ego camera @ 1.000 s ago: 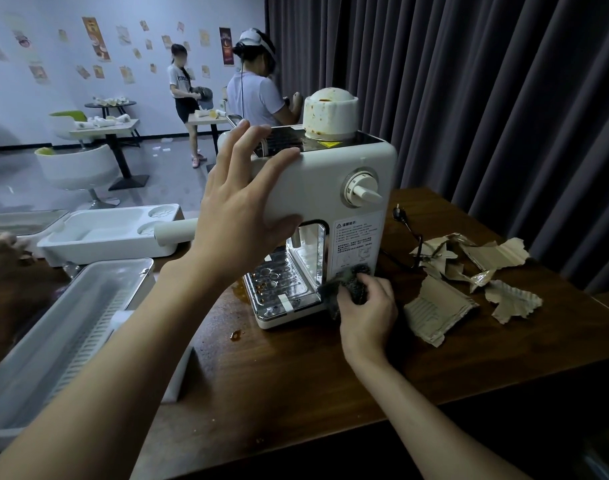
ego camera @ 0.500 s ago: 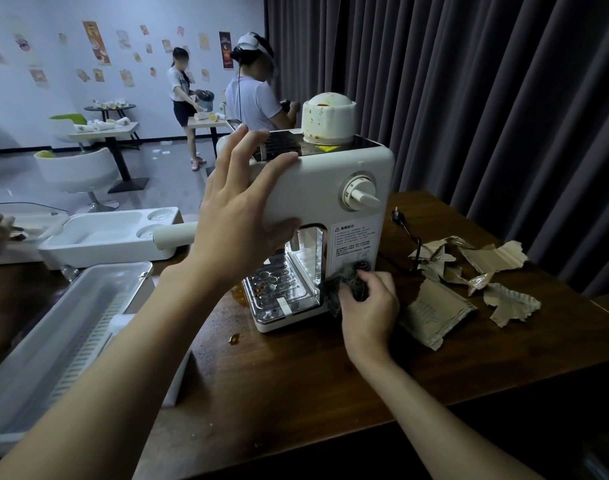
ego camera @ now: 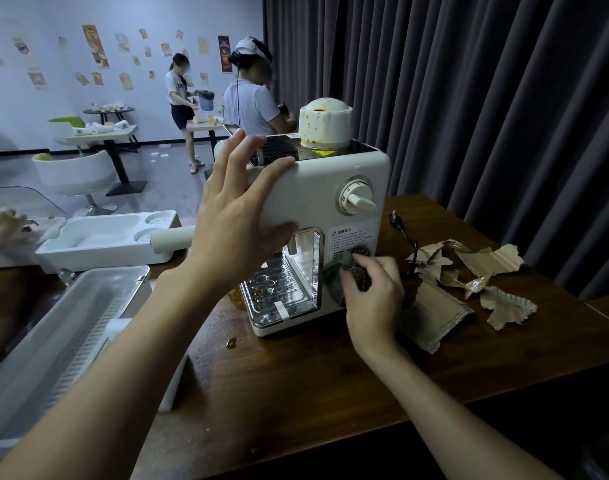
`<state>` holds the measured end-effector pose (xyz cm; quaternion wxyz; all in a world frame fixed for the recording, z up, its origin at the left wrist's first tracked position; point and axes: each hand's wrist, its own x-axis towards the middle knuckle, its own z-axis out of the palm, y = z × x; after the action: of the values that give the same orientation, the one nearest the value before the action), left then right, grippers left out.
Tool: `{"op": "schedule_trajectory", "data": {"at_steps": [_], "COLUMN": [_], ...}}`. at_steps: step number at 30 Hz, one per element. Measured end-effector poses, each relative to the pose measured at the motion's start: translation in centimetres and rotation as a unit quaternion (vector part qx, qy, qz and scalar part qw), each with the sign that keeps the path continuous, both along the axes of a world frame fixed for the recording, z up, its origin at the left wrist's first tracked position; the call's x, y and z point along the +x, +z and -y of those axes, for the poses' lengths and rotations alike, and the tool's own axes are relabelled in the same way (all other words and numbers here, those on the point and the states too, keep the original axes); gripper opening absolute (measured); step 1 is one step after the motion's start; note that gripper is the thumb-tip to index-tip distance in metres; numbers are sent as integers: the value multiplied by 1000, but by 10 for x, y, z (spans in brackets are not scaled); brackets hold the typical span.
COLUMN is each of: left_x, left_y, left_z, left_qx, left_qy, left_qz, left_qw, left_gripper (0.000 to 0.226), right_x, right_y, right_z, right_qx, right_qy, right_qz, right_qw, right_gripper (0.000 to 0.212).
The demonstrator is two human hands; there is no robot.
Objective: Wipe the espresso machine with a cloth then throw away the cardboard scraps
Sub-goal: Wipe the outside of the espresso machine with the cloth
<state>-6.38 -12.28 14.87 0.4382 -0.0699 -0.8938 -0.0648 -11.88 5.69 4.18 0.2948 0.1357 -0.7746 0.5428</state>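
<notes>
The espresso machine (ego camera: 330, 181) stands on the wooden table (ego camera: 313, 386), toward its far edge and about midway along it, with the drip tray (ego camera: 278, 296) facing the near left corner. The left hand (ego camera: 240, 220) braces the machine's upper left corner. Its fingers are straight and spread over the top edge, the thumb lies flat on the front panel, and nothing is grasped. The right hand (ego camera: 372, 296) has its fingers curled around a bunched dark grey cloth (ego camera: 342, 270) and presses it against the lower front panel, just below the printed warning label (ego camera: 351, 237) and beside the drip-tray opening.

A brown-stained white cap (ego camera: 325, 123) sits on top of the machine, and a white dial (ego camera: 358, 200) sticks out of the front. The cardboard scraps (ego camera: 469, 271) lie in a loose heap toward the table's right edge, just beside the machine and apart from both hands. A black power plug (ego camera: 395, 220) rests near the far edge behind them. A small brown spill (ego camera: 232, 342) marks the wood in front of the drip tray.

Along the left edge sit a clear plastic bin (ego camera: 53, 341) and, farther back, a white moulded tray (ego camera: 98, 237).
</notes>
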Motion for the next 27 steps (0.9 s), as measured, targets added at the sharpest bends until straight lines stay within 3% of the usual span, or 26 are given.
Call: {"op": "schedule_trajectory", "data": {"at_steps": [6, 12, 18, 23, 27], "left_x": [0, 0, -2, -2, -1], "left_y": [1, 0, -1, -2, -1], "left_z": [0, 1, 2, 2, 2], "left_qx": [-1, 1, -2, -3, -2], "left_qy": [-1, -8, -9, -9, -8], "left_qz": [1, -8, -6, -9, -6], "left_qw": [1000, 1000, 1000, 1000, 1000], "left_gripper": [76, 73, 74, 74, 75], "right_x": [-17, 3, -23, -16, -28], "right_y": [24, 12, 43, 31, 49], "right_z": [-4, 7, -12, -12, -23], "right_qx": [-65, 10, -29, 42, 32], "right_qy": [-73, 17, -57, -16, -27], "right_qz": [-17, -90, -64, -97, -109], "right_qw": [995, 996, 996, 994, 993], "right_gripper": [27, 33, 34, 26, 29]}}
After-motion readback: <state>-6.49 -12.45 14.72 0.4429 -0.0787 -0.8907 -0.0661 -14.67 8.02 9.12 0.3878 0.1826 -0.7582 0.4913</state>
